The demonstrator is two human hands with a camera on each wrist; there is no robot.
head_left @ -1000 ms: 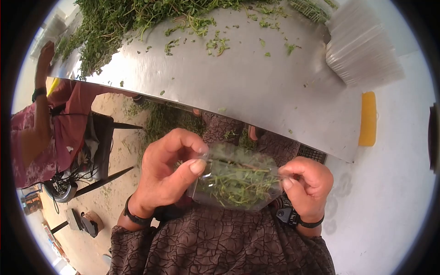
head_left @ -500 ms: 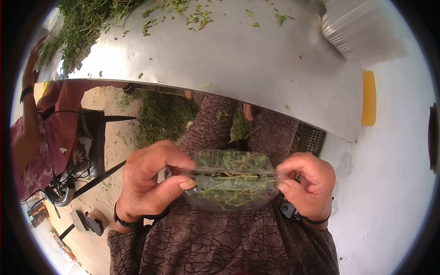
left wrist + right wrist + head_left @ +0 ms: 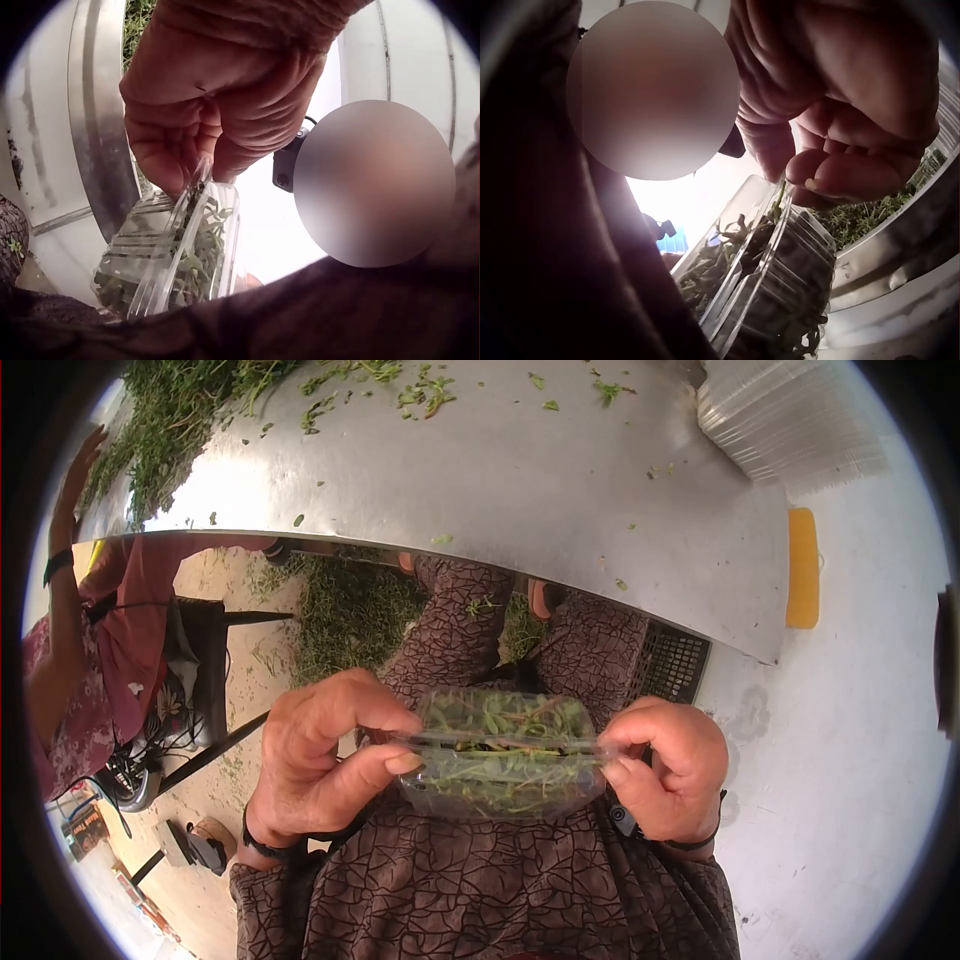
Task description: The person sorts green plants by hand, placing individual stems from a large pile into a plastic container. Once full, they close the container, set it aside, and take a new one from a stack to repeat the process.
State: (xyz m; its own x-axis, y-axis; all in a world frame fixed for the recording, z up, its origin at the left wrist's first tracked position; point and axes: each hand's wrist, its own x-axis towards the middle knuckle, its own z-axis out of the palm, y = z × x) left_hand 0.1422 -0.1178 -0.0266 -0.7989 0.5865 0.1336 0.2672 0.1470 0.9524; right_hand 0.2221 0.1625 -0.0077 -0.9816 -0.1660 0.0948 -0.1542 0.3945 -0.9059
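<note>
Between both hands, above the lap, is a clear plastic clamshell box (image 3: 500, 785) filled with green leafy sprigs (image 3: 520, 712). My left hand (image 3: 325, 760) pinches the box's rim at its left end between thumb and fingers. At the opposite end, my right hand (image 3: 672, 765) pinches the rim the same way. The left wrist view shows the two rims of the box (image 3: 169, 259) meeting close together under the fingertips. In the right wrist view, a green stem (image 3: 779, 199) pokes up at the rim of the box (image 3: 754, 281), beside the fingers.
A metal table (image 3: 480, 470) lies ahead, with a heap of greens (image 3: 185, 435) at its left and loose bits scattered about. Stacked clear containers (image 3: 785, 420) stand at the far right, near a yellow object (image 3: 802, 570). Another person (image 3: 85, 660) sits at left; a black crate (image 3: 675, 660) is below.
The box has gone from tilted and blurred to level and steady, its long side facing me. Both hands keep their pinch on its ends. The head view has shifted, showing less of the heap.
</note>
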